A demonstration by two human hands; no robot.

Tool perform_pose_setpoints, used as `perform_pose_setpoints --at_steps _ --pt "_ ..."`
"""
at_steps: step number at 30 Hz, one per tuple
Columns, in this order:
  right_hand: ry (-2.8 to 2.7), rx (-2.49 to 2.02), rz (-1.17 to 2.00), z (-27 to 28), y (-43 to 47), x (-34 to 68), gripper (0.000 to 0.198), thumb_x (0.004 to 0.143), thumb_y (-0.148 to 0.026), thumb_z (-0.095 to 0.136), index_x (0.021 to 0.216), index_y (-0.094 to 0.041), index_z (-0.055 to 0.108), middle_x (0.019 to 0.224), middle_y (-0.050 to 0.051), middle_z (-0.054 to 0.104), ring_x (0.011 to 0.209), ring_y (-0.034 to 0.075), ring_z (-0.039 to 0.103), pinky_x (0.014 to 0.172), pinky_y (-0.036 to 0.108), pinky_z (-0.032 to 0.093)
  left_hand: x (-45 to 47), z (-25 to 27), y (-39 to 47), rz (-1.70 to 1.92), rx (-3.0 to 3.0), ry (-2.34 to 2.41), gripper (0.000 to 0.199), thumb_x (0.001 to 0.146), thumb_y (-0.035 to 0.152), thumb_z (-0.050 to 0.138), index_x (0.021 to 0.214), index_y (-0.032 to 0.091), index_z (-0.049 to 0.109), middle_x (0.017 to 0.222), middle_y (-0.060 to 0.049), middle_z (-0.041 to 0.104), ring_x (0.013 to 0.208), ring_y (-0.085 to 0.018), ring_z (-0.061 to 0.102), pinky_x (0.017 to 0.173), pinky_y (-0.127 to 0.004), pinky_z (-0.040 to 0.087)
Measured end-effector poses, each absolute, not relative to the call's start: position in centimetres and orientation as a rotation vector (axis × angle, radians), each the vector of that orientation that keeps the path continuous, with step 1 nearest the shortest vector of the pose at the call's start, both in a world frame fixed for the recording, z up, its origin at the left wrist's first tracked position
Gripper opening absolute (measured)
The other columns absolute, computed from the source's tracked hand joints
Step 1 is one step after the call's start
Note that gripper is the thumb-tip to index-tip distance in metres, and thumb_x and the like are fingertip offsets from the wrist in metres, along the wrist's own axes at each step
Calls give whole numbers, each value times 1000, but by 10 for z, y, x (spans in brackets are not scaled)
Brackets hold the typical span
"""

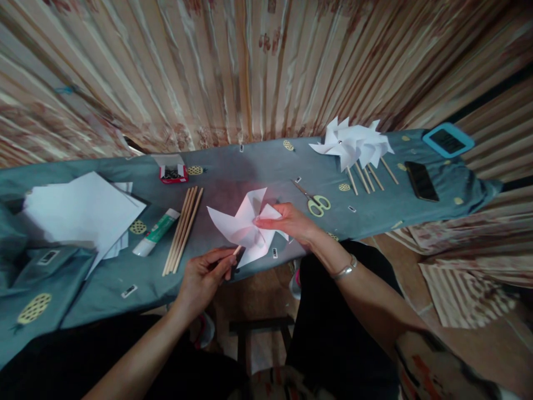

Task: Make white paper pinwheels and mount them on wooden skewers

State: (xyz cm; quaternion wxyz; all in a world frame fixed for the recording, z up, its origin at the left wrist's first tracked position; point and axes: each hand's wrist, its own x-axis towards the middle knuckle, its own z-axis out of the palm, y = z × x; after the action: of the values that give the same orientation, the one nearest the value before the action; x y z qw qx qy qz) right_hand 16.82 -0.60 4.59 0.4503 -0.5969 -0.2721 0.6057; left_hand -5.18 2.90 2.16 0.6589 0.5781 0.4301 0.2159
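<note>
A white paper pinwheel [250,222] is held between my two hands above the front edge of the cloth-covered table. My right hand [287,221] is closed on it, thumb pressed near its centre and fingers behind the paper. With thumb and fingers pinched, my left hand [210,272] grips a thin wooden stick [238,250] whose end shows at the pinwheel's lower blades. Whether the stick is joined to the paper is hidden. Left of my hands lie several loose wooden sticks [182,230]. Scissors with green handles [316,204] rest to the right.
A glue stick [156,232] and a stack of white paper [83,208] lie at the left, behind them a red box of small dark pins [174,172]. Several pinwheels [353,141], a phone [421,180] and a blue-framed device [448,139] are at the right. Curtains hang behind.
</note>
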Motion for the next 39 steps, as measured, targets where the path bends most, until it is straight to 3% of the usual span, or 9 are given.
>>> perform_pose_setpoints --at_steps 6,11,16,21,26,39 --pt "-778 -1494 1508 59 -14 176 34 55 -37 83 76 -15 69 68 -1 66 56 9 55 52 22 44 -46 22 11 461 1126 977 31 64 41 77 81 15 77 46 2 54 43 -8 41 42 -21 29" --pt "-992 -1585 1504 55 -14 177 32 53 -38 82 67 -13 67 61 -4 61 56 8 50 53 21 38 -44 10 -20 510 893 1052 38 58 42 82 84 15 77 55 -1 62 45 -8 44 41 -20 28" --pt "-1178 -1630 1529 44 -13 171 35 54 -40 80 72 -12 69 66 -2 63 60 10 52 57 22 39 -47 12 -47 590 716 1092 39 48 43 86 75 15 78 49 1 58 43 -6 41 43 -19 28" --pt "-1557 -1850 1285 42 -9 165 33 65 -42 74 80 -13 72 72 1 65 67 13 55 58 21 38 -48 7 -59 679 625 1102 38 48 40 86 75 14 78 52 0 59 44 -5 40 43 -19 27" --pt "-1835 -2106 1013 47 3 157 32 68 -46 73 76 -16 72 67 0 63 64 13 54 54 21 32 -44 1 -60 713 543 1085 37 47 38 85 73 13 77 56 0 60 46 -5 40 43 -19 26" --pt "-2071 -2190 1008 56 18 157 32 70 -48 70 73 -16 72 58 -4 52 56 10 45 53 23 27 -37 -1 -62 702 399 1041 32 46 32 83 68 11 75 60 -3 61 47 -4 41 43 -19 24"
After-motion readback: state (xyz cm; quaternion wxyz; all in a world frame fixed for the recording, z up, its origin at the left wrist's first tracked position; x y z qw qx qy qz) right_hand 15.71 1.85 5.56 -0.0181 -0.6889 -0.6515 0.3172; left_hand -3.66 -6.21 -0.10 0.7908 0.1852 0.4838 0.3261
